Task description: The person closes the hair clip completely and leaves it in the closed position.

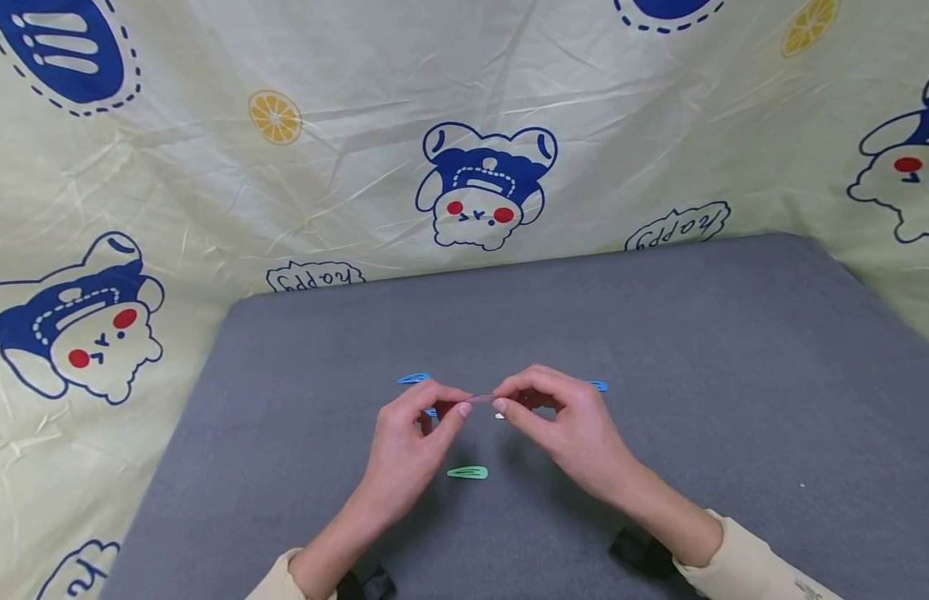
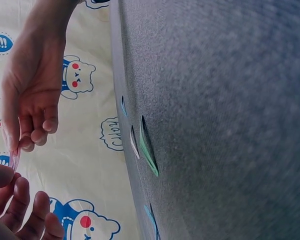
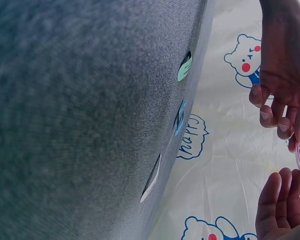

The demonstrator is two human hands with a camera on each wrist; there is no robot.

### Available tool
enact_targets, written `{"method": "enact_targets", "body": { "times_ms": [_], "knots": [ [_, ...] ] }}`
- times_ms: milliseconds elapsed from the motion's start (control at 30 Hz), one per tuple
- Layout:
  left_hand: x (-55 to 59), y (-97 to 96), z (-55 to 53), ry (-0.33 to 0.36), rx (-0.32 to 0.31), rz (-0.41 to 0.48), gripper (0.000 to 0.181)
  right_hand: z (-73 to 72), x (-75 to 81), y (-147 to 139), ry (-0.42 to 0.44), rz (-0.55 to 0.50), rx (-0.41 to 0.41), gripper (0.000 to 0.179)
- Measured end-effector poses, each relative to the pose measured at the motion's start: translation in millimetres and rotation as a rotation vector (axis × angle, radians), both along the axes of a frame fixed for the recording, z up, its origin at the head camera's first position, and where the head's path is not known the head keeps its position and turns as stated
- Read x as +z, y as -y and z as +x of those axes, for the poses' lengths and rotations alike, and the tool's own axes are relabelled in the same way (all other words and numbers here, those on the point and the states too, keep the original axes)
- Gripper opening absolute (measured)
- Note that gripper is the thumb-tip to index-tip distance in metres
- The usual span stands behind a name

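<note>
Raised over the grey table (image 1: 704, 350), a pink snap hair clip (image 1: 482, 398) is held between both hands. My left hand (image 1: 412, 433) pinches its left end with thumb and forefinger. At the other end, the thumb and fingertips of my right hand (image 1: 565, 412) grip it. The clip (image 2: 14, 159) stands on edge between the fingertips in the left wrist view. Just below the hands lies a green hair clip (image 1: 467, 472). A white hair clip (image 1: 500, 416) is mostly hidden behind the right fingers.
One blue hair clip (image 1: 413, 378) lies beyond the left hand, and another blue clip (image 1: 431, 412) shows partly behind its fingers. To the right, a blue clip (image 1: 599, 386) peeks out past the right hand. A patterned cloth (image 1: 359, 192) hangs behind the table.
</note>
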State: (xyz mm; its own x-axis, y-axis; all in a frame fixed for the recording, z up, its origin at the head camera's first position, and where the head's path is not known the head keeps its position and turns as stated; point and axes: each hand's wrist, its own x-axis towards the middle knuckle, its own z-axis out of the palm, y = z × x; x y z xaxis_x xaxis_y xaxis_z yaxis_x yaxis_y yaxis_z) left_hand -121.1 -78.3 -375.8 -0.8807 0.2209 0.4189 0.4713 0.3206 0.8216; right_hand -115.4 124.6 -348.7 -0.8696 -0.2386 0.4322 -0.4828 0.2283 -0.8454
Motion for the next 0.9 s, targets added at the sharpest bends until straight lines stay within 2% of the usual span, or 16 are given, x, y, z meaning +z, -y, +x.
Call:
{"method": "enact_targets", "body": {
  "times_ms": [167,267,400,500,633,733,900],
  "knots": [
    [0.4,1.6,-1.9,-0.003,-0.003,0.012,0.01,-9.4,-19.0,-5,0.024,0.001,-0.004,0.012],
    [0.5,1.8,-2.7,-0.003,0.0,0.008,0.01,-12.6,-24.2,-7,0.034,-0.005,0.005,0.009],
    [0.0,1.8,-3.8,-0.005,0.01,0.006,0.011,-13.9,-24.2,-8,0.055,-0.014,0.018,0.007],
    [-0.6,1.1,-6.8,-0.009,0.013,0.021,0.011,-11.4,-12.5,-7,0.079,0.002,0.011,0.009],
    [-1.7,0.0,-13.0,-0.008,0.02,0.016,0.01,-15.7,-9.9,-10,0.115,0.036,0.012,0.012],
    [-2.9,-0.7,-18.2,-0.005,0.02,-0.006,0.008,-25.3,-20.6,-17,0.132,0.067,0.024,0.013],
    [-4.1,-2.4,-26.6,0.021,0.01,-0.044,0.007,-36.2,-23.4,-24,0.119,0.132,0.036,0.014]
  ]
}}
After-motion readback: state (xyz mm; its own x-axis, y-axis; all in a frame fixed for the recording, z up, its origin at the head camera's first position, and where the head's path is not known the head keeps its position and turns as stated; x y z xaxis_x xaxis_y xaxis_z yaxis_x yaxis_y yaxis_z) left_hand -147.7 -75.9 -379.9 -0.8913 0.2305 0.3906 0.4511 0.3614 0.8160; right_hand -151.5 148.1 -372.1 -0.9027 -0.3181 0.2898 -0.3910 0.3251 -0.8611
